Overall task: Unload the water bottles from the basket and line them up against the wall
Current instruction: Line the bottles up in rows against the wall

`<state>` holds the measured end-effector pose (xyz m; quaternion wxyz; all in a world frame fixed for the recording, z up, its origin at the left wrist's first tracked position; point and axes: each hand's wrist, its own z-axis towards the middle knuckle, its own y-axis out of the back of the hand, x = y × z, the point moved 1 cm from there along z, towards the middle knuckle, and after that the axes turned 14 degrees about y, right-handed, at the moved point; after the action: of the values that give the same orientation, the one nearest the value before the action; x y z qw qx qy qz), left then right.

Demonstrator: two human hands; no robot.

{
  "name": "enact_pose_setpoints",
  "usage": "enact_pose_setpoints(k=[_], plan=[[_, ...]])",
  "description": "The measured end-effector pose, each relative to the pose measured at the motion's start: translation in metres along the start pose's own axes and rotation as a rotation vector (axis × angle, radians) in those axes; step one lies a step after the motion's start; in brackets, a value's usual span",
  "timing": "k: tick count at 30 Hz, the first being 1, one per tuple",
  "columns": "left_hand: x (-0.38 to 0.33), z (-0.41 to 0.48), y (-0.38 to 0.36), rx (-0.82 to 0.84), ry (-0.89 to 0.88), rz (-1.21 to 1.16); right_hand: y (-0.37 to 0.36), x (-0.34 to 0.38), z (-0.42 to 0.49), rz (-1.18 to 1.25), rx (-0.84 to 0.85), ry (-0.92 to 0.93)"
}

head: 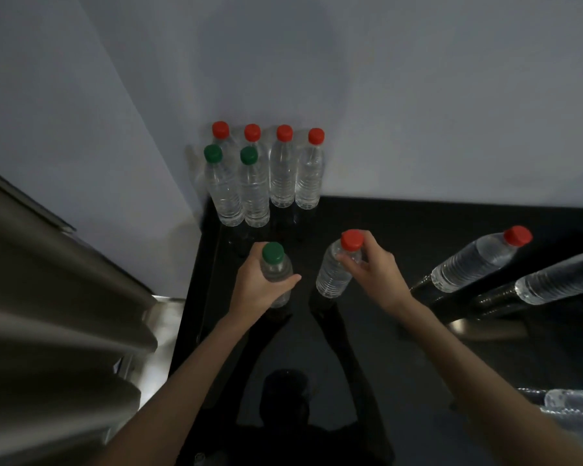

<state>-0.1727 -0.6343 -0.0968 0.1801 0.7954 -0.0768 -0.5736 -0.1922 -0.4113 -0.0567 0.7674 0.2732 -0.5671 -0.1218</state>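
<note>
My left hand (256, 285) grips a clear green-capped bottle (274, 260) around its shoulder, upright over the black counter. My right hand (372, 264) holds a red-capped bottle (334, 274) by its neck, tilted slightly. Against the white wall (418, 112) stand several red-capped bottles (308, 176) in a row, with two green-capped bottles (254, 190) in front of them at the left corner. No basket is in view.
The glossy black counter (384, 364) reflects my arms. At the right stand a red-capped bottle (478, 260), a second bottle (559, 280) and part of another bottle (576, 408). A metallic appliance (48, 314) borders the counter on the left.
</note>
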Motion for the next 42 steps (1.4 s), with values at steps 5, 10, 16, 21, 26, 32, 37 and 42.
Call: enact_pose_setpoints(k=[5,10,16,21,26,32,37,42], plan=[[0.024,-0.01,-0.006,-0.066,0.042,-0.037,-0.012,-0.003,-0.005,0.035,-0.031,0.023],[0.035,-0.02,-0.012,-0.121,0.138,-0.037,-0.011,-0.016,-0.009,-0.014,0.075,0.002],[0.028,-0.013,-0.013,-0.149,0.154,-0.016,-0.012,-0.015,-0.003,0.01,0.167,-0.007],[0.007,0.011,-0.017,-0.151,0.148,-0.03,-0.009,-0.013,0.016,0.072,0.187,-0.017],[-0.023,0.054,-0.024,-0.168,0.148,-0.068,-0.009,-0.012,0.052,0.091,0.14,-0.027],[-0.041,0.102,-0.035,-0.219,0.148,-0.055,-0.012,-0.022,0.103,0.105,0.062,-0.01],[-0.044,0.116,-0.044,-0.215,0.089,-0.081,-0.019,-0.036,0.133,0.084,0.059,0.015],[-0.038,0.131,-0.044,-0.182,0.07,-0.114,-0.028,-0.046,0.142,0.058,0.061,0.047]])
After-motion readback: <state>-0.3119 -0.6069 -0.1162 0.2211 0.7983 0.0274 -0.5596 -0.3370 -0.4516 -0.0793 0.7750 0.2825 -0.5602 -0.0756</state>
